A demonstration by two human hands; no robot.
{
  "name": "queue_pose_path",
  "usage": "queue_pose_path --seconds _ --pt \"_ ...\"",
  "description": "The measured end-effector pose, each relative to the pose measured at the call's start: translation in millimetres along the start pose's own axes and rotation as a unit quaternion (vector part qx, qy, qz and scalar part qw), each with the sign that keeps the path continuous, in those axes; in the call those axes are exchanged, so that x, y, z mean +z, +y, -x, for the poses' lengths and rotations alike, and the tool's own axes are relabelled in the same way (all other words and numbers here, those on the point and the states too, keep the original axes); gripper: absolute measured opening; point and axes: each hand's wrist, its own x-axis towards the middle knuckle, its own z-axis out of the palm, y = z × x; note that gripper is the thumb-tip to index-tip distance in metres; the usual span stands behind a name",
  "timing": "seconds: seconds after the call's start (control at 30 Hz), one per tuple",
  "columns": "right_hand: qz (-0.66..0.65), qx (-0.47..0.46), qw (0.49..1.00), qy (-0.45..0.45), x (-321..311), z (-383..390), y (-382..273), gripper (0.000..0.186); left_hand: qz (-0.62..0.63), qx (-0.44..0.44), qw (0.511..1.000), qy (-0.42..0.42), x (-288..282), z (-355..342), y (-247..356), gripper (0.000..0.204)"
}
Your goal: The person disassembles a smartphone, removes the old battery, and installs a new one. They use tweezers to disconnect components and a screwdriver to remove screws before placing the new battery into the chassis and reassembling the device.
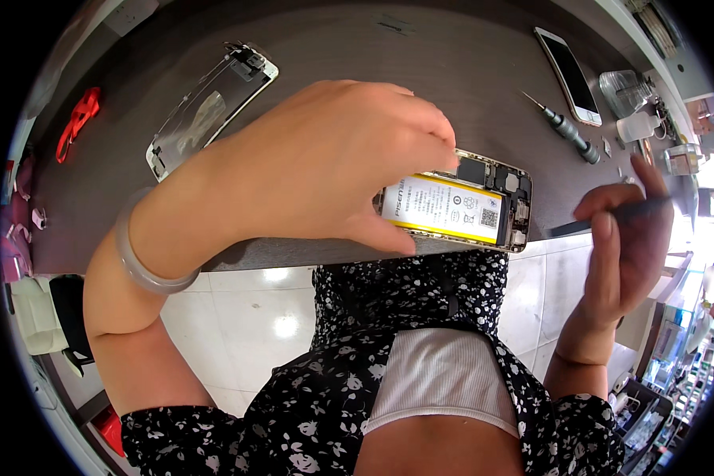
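The left grip [357, 155] holds a phone body [472, 202] between thumb and fingers, near the surface's [325, 47] front edge, its white-and-yellow battery [440, 209] showing. Right of it, the right grip [628, 246] pinches a slim dark tool [570, 228]. Beyond lie a screwdriver [566, 128], another phone [570, 75] and a screen panel [202, 115].

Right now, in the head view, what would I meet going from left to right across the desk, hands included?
Red item, detached phone screen panel, left hand, opened phone, right hand. The screwdriver and white-framed phone overlap across, so I left them out.
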Motion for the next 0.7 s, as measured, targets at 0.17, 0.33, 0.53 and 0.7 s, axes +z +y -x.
queue_pose_path --seconds 0.17,0.33,0.53,0.7 --pt "0.332 -0.010 0.937 -0.107 -30 -17 11 0.042 -0.002 -0.040 0.999 0.018 -1 2 8 0.062" --pt "0.341 0.023 0.930 -0.132 -25 -12 22 0.029 0.004 -0.088 0.996 -0.004 -7 -7 16 0.058" --pt "0.374 -0.042 0.922 -0.089 -15 -22 39 0.026 0.163 -0.133 0.977 0.033 -14 -11 10 0.056" --pt "0.222 -0.136 0.955 -0.141 1 -21 14 0.058 0.249 -0.134 0.956 0.078 -15 -11 8 0.062"
